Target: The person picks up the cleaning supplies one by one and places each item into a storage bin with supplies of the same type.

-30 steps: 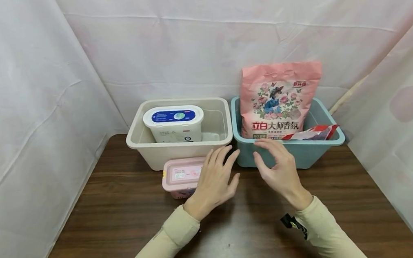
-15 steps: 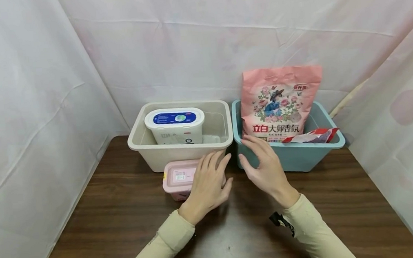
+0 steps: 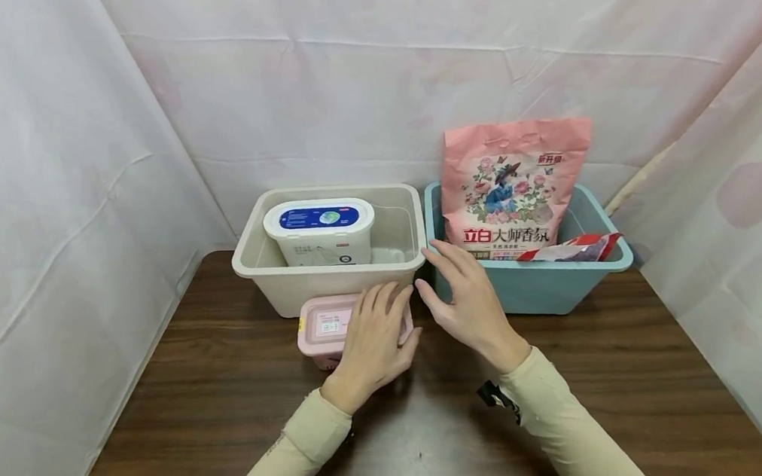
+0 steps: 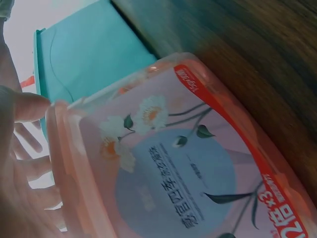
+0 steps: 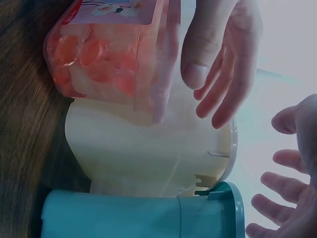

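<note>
A pink lidded box of laundry pods (image 3: 320, 344) stands on the table in front of the cream bin (image 3: 330, 282). My left hand (image 3: 371, 342) is over the right part of its lid, fingers loosely bent. In the right wrist view, this hand's thumb (image 5: 195, 75) and fingers show just above the lid. Round orange pods (image 5: 101, 62) show through the clear side. My right hand (image 3: 471, 306) holds nothing; its fingers are spread before the teal bin's left corner, right of the box. The left wrist view shows the box's flowered label (image 4: 183, 158).
In the cream bin stands a white oval tub (image 3: 327, 246) with a blue label. The teal bin (image 3: 542, 292) beside it holds a tall pink detergent bag (image 3: 505, 182) and a red-and-white packet (image 3: 575, 250) at its front rim. White curtains (image 3: 313, 85) enclose the wooden table (image 3: 219, 403).
My right hand has moved left, from the front of the teal bin toward the box. My left hand has shifted slightly left over the lid. The box and bins have stayed in place.
</note>
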A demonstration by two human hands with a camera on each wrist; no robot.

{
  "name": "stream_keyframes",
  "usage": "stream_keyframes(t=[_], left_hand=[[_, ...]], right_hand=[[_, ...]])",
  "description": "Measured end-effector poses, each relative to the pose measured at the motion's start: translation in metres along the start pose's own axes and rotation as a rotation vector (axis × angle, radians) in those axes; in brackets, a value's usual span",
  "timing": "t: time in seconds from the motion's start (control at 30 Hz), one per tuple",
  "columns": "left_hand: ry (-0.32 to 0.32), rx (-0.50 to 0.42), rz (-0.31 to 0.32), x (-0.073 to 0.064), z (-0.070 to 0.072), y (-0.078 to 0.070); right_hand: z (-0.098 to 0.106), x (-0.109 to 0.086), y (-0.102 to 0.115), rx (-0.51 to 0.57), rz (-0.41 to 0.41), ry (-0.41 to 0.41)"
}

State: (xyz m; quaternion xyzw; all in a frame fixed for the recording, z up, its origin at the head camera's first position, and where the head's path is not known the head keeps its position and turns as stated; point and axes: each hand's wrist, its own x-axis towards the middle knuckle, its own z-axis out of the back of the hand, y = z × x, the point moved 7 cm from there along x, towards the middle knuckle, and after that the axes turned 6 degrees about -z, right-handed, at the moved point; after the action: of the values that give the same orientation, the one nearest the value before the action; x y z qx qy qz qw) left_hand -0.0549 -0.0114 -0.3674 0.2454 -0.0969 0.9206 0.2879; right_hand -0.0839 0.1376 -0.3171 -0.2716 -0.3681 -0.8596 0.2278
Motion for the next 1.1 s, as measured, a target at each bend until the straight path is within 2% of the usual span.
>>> stream_keyframes(t=[0.37,0.6,0.73,0.97,1.1], left_hand=[[-0.008,-0.023,0.04,-0.01,0.002,0.018],[0.032,-0.03,0.083,-0.019,0.006,0.032],[0.045,-0.025,0.117,-0.027,0.011,0.044],[0.018,-0.025,0.19,-0.048,0.02,0.073],[0.007,-0.032,0.225,-0.057,0.022,0.085]], right_hand=[[-0.018,0.01,0.002,0.008,0.021,0.048],[-0.031,0.013,0.002,-0.001,0.032,0.07],[-0.034,0.014,0.0,-0.019,0.02,0.08],[-0.042,0.014,-0.003,-0.064,0.027,0.115],[-0.045,0.013,-0.004,-0.099,0.037,0.121]])
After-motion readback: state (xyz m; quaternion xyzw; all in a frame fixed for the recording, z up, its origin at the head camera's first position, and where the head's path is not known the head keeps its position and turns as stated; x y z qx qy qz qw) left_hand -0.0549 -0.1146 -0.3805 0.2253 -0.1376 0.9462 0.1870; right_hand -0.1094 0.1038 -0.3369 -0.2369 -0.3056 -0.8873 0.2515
